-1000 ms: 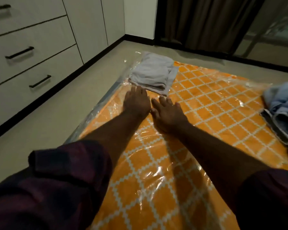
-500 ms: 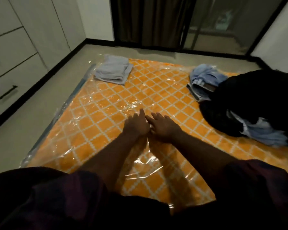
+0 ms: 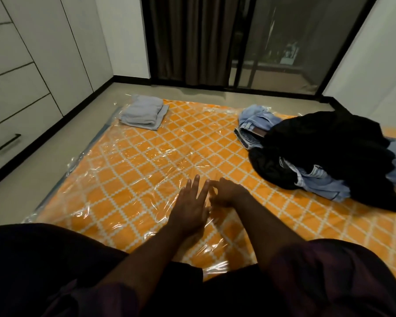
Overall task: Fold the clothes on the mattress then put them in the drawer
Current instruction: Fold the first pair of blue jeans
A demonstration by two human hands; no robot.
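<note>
I am holding my left hand [image 3: 190, 202] flat and my right hand [image 3: 229, 192] loosely curled, both empty, while the unfolded clothes pile [image 3: 325, 143] is lying on the mattress [image 3: 146, 161] at two o'clock, nearer my right hand

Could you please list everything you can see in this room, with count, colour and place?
mattress: one, orange with white lattice, plastic-wrapped, on the floor
folded cloth: one, grey, mattress's far left corner
jeans: one, light blue, far right, partly under the black garment
black garment: one, black, heaped at the right
blue clothes: count unclear, pale blue, under the heap's near edge
drawers: several, white with black handles, left wall
curtain: one, dark brown, far wall
glass door: one, dark-framed, right of the curtain
floor: grey
left hand: fingers straight, over the mattress
right hand: beside the left hand
</note>
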